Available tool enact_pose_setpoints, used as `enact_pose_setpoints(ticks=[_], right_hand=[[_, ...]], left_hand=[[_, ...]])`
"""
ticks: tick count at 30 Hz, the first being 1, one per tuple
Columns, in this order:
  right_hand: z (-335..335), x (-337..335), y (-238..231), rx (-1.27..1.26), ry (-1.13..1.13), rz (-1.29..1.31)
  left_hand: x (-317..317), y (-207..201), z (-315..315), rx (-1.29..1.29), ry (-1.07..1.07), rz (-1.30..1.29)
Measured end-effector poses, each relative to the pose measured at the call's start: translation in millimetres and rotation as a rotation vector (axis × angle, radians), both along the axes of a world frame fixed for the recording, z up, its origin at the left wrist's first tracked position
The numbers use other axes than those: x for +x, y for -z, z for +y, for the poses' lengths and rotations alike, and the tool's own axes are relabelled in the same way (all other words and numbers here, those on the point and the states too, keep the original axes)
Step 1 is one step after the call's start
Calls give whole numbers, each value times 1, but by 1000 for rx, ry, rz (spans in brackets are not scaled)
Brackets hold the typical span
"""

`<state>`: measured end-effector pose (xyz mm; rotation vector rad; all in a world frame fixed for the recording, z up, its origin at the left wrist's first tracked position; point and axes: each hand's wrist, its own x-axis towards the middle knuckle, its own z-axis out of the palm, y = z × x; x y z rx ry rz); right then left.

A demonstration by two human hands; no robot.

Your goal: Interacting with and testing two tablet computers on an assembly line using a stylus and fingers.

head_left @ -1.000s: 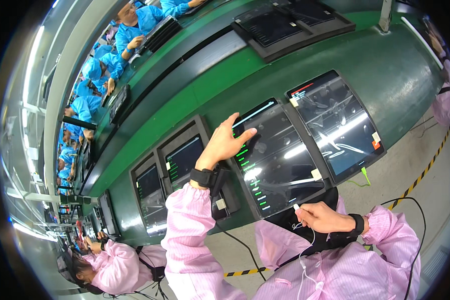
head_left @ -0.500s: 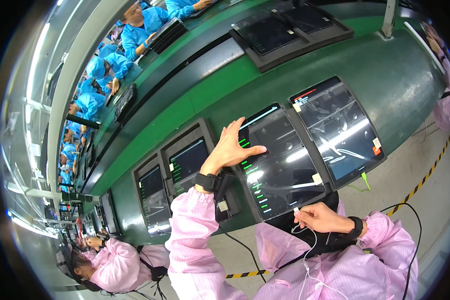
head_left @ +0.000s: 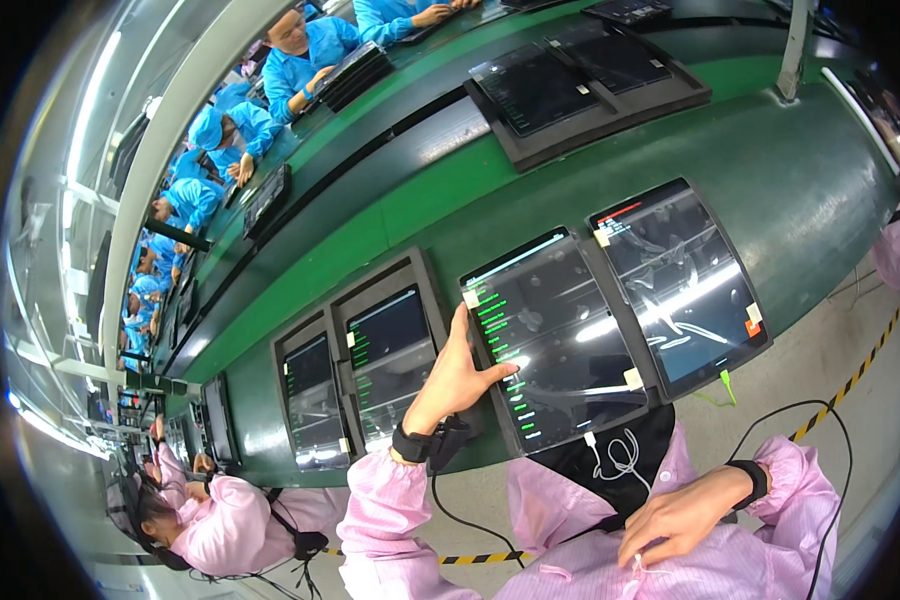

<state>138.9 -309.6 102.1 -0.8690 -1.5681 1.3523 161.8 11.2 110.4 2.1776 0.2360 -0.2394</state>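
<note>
My left hand [head_left: 459, 378] grips the left edge of a tablet [head_left: 560, 340], its thumb lying over the lit dark screen with green lines of text. The tablet wears a clear film and small pale stickers. A white cable [head_left: 625, 462] is plugged into its near edge and hangs in a loop over my lap. Low in front of my chest, my right hand [head_left: 675, 525] is curled, its fingertips closed around a stretch of that cable, partly hidden. Close on the right lies a second tablet [head_left: 685, 290] under wrinkled film, with a green plug [head_left: 727, 378] at its near edge.
To the left, a dark foam tray [head_left: 279, 378] holds two lit tablets. Another tray [head_left: 610, 132] with two tablets stands across the bench [head_left: 820, 170]. A black cord [head_left: 480, 492] hangs from my left wristband. Co-workers in blue [head_left: 232, 135] and pink [head_left: 235, 525] sit nearby.
My left hand has slid down and left, from over the screen to the tablet's edge. My right hand has let go of the plug and dropped toward my chest.
</note>
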Motion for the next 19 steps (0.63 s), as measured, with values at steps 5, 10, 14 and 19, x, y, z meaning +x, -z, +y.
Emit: enact_pose_setpoints(ticks=[5, 10, 14, 19], right_hand=[[-6, 2, -5, 25, 222, 8], [-9, 3, -9, 1, 394, 47], [-9, 5, -4, 8, 450, -13], [-11, 9, -5, 54, 455, -4]], left_hand=[[-7, 14, 6, -180, -163, -18], [-16, 17, 1, -229, -187, 35], [-22, 8, -5, -258, -207, 80], [-44, 19, -9, -204, -146, 176]])
